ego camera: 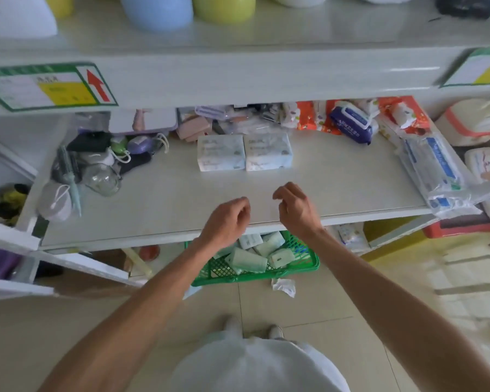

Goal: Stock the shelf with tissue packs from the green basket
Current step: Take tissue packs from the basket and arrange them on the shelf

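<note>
Two white tissue packs, the left pack (pixel 220 152) and the right pack (pixel 268 151), stand side by side, touching, at the middle back of the white shelf (pixel 167 205). The green basket (pixel 303 264) sits on the floor under the shelf's front edge and holds several pale green and white tissue packs (pixel 249 260). My left hand (pixel 228 220) and my right hand (pixel 296 209) hover over the shelf's front edge, above the basket. Both have loosely curled fingers and hold nothing.
Small toiletries and pouches (pixel 96 162) crowd the shelf's left side. Wet-wipe packs (pixel 351 123) and a long plastic-wrapped pack (pixel 433 171) lie at the right. A crumpled white scrap (pixel 284 287) is on the tiled floor by the basket. Plastic basins (pixel 156 9) stand on the upper shelf.
</note>
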